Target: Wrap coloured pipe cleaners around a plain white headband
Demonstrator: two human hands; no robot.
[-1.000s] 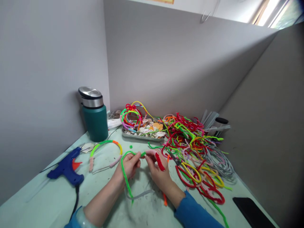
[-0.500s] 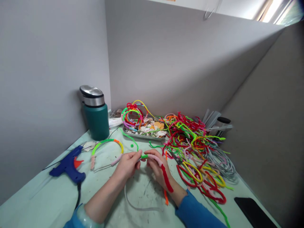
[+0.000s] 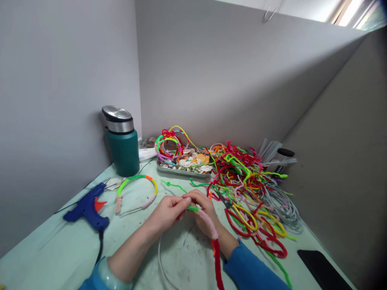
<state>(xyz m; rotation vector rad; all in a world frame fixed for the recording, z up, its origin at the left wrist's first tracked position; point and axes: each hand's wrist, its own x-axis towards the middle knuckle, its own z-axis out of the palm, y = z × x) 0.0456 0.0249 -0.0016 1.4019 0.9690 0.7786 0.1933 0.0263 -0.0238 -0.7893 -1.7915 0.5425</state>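
Fingertips together near the table's middle, my left hand [image 3: 169, 210] and my right hand [image 3: 203, 203] grip a thin grey wire [image 3: 160, 257] wrapped in fuzzy pipe cleaner. Its wrapped part runs green, pink [image 3: 208, 225], then red [image 3: 217, 266], and hangs over my right wrist. The bare length of wire curves down below my left hand. A loose green pipe cleaner tail [image 3: 174, 185] sticks out beyond the fingers, toward the back left. My left thumb and index finger pinch at the green wrap; my right fingers are curled around it and partly hidden.
On the left lie a blue glue gun [image 3: 87, 207] and a partly wrapped hoop [image 3: 157, 186]; a green bottle [image 3: 123, 149] stands behind them. A metal tray [image 3: 184, 173] holds small pieces and wrapped rings. Tangled pipe cleaners [image 3: 238, 165], scissors [image 3: 226, 203] and a black phone-like slab [image 3: 325, 268] are right.
The wrapped strip has swung downward over my right wrist. The loose green tail has dropped lower and now points more to the left. My hands have turned and closed in on each other.
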